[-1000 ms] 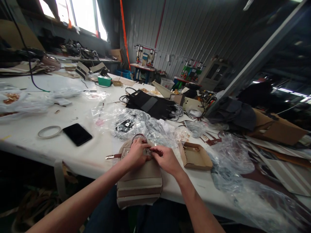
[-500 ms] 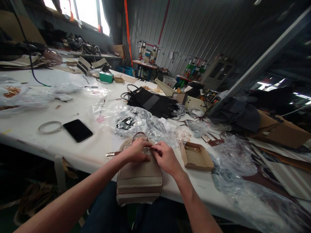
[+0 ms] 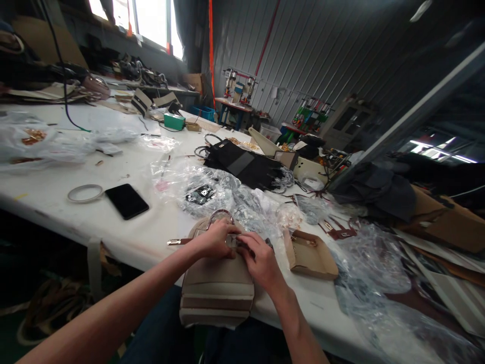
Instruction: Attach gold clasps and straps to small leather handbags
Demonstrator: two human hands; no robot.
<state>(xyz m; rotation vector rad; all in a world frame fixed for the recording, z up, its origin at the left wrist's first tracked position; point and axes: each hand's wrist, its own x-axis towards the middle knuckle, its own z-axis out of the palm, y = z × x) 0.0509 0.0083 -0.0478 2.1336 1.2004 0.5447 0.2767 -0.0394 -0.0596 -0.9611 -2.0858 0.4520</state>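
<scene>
A small beige handbag (image 3: 217,290) lies over the near edge of the white table (image 3: 49,187), its lower part hanging off toward me. My left hand (image 3: 212,240) grips the bag's top by the clasp, fingers curled. My right hand (image 3: 260,260) pinches the same spot from the right, fingers closed on the clasp or a strap end. A brown strap with a metal tip (image 3: 179,242) sticks out to the left of the bag. The bag's handle (image 3: 220,216) arches just beyond my hands.
A black phone (image 3: 126,200) and a tape ring (image 3: 85,192) lie to the left. Crumpled clear plastic bags (image 3: 212,189) and black bags (image 3: 246,167) sit behind. An open cardboard box (image 3: 310,253) stands to the right, with more plastic sheeting (image 3: 379,298) beyond it.
My view has shifted slightly. Both hands stay on the bag's top; the right hand has slid a little lower and closer to the left.
</scene>
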